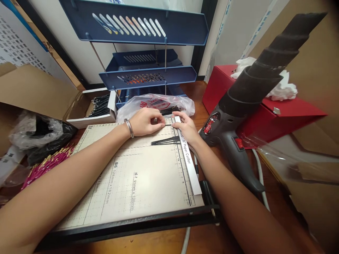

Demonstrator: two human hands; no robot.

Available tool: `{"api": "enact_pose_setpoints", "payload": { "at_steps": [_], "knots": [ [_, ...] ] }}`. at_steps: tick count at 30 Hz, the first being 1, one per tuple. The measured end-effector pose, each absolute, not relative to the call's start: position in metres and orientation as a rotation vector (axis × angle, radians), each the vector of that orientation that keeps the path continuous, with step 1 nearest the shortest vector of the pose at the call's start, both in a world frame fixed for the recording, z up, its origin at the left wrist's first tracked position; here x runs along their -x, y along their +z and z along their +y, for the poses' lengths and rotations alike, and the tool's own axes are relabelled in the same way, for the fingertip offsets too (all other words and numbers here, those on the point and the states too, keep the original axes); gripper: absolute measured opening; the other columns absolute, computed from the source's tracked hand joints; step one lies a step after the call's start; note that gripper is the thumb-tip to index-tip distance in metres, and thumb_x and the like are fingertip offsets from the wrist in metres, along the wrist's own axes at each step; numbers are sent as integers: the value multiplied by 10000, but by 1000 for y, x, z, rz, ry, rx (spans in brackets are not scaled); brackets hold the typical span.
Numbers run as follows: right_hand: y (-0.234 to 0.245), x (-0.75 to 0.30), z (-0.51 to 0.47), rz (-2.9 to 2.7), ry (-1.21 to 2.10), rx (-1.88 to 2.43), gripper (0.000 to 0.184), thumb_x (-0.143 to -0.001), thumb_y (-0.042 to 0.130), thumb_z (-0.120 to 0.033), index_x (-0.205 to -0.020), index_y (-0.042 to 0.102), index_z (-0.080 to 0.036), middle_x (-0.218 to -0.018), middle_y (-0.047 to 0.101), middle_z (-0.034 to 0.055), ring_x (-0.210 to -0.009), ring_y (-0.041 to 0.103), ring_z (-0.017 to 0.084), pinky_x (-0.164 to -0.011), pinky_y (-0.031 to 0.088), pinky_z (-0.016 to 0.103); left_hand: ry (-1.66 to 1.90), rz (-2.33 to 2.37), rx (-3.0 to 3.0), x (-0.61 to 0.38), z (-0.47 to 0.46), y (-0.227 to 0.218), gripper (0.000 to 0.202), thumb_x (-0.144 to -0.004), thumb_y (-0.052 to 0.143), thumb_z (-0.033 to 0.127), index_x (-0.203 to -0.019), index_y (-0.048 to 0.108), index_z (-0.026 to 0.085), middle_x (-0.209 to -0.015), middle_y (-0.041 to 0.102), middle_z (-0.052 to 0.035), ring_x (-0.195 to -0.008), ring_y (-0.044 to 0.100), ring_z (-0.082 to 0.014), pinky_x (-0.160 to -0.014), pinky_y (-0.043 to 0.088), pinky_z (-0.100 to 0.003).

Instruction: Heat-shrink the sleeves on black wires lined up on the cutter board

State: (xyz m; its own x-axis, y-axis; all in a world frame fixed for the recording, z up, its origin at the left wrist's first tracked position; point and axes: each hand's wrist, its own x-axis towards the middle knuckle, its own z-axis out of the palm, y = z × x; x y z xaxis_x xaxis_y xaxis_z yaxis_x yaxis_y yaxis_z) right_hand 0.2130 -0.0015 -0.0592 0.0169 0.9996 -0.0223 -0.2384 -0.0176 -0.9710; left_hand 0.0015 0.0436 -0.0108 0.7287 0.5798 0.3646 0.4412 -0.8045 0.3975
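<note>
My left hand [147, 121], with a silver bangle at its wrist, is closed in a pinch over the far part of a paper cutter [148, 176]. Opposite it, my right hand [186, 128] is pinched too, by the cutter's white labelled strip [189, 165]. A short thin black strand [168, 125] spans the gap between the fingertips of both hands; its ends are hidden by the fingers. Nearer to me, several thin black strands [165, 141] lie side by side on the board, their right ends reaching the strip.
Behind the hands lies a clear plastic bag [137, 106] with black strands, before a blue tiered rack [148, 76]. A white box [90, 120] of black strands and magenta strands [49, 164] are left. A heat gun [233, 130] and red box [219, 83] stand right.
</note>
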Motion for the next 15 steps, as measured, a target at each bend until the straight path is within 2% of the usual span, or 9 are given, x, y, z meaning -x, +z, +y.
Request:
{"api": "enact_pose_setpoints", "payload": {
  "at_steps": [6,15],
  "knots": [
    [-51,-209,8,-939,1371,1055,611,-456,776,-243,-1060,681,-227,-1002,650,-7,-835,563,181,-877,466,383,727,822,-2661,8,50,-11,165,-916,715,312,-858,819,198,-822,786,-39,-680,622,-154,-685,476,-294],
    [-47,-208,10,-923,1448,1077,618,-458,775,-195,-1068,682,-224,-1006,643,-7,-810,552,169,-814,450,364,729,808,-2692,9,53,-13,156,-928,705,305,-858,805,208,-810,779,-32,-686,624,-161,-738,483,-318]
  ]
}}
